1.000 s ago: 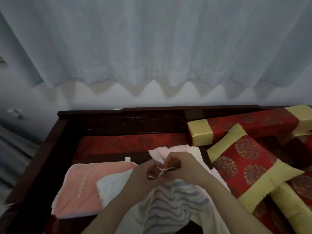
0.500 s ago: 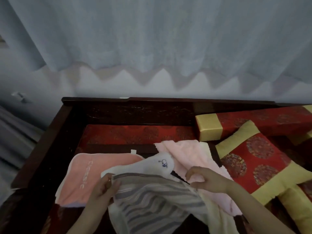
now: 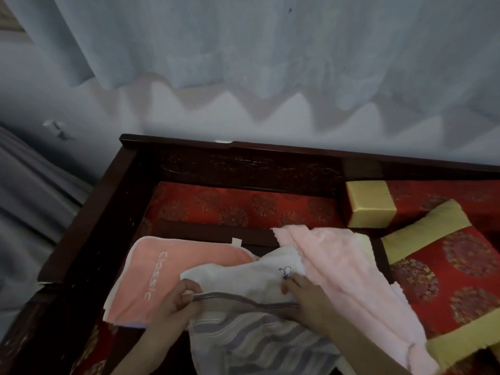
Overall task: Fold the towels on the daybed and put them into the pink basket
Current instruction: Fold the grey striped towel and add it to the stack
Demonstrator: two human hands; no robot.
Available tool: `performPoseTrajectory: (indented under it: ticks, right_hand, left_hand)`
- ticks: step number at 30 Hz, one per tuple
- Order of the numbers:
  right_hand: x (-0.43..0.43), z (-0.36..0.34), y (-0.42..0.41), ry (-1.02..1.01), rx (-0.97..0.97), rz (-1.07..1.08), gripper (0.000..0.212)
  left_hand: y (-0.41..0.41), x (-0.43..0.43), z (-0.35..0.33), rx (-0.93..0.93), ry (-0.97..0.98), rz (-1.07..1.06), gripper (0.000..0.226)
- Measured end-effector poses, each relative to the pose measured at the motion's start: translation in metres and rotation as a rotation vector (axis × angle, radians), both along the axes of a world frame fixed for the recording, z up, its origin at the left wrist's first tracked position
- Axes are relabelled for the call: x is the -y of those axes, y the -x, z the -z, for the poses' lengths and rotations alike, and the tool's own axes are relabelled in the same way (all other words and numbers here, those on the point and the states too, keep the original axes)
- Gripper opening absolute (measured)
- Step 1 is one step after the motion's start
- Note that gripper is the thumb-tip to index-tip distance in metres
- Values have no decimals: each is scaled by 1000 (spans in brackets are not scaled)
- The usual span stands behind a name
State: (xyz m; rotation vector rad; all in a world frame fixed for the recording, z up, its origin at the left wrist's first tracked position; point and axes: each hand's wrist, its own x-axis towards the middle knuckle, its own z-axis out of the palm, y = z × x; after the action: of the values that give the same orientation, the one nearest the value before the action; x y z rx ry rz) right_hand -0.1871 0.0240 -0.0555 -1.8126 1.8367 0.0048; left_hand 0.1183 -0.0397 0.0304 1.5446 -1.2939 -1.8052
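Note:
A grey-striped towel (image 3: pixel 251 339) is spread in front of me on the daybed (image 3: pixel 89 212). My left hand (image 3: pixel 176 301) pinches its upper left corner. My right hand (image 3: pixel 305 296) grips the same top edge at the right. Under it lies a white towel (image 3: pixel 243 274) with a small blue embroidery. A salmon towel (image 3: pixel 151 277) printed "Classic" lies flat to the left. A pale pink fluffy towel (image 3: pixel 343 269) is draped to the right. No pink basket is in view.
Red and gold cushions (image 3: pixel 446 272) and a bolster (image 3: pixel 370 204) fill the right side. The dark wooden rail (image 3: pixel 243 163) runs behind and along the left. A red patterned seat pad (image 3: pixel 230 207) lies beyond the towels. Pale curtains (image 3: pixel 270 50) hang behind.
My hands, together at the towel's middle a second ago, have moved apart along its top edge and drawn the striped towel out flat. The camera has tilted down and left.

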Motion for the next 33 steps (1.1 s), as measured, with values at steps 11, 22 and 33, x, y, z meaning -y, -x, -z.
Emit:
performPoseTrajectory:
  ticks: [11, 22, 33]
  right_hand:
    - [-24, 24, -5, -23, 102, 448, 47]
    - [-20, -70, 71, -357, 593, 239, 14]
    - [109, -29, 64, -1, 500, 465, 21]
  left_hand:
    - [-10, 19, 44, 140, -112, -120, 13]
    - [-34, 18, 12, -313, -309, 111, 40]
    - [-38, 68, 41, 104, 30, -107, 10]
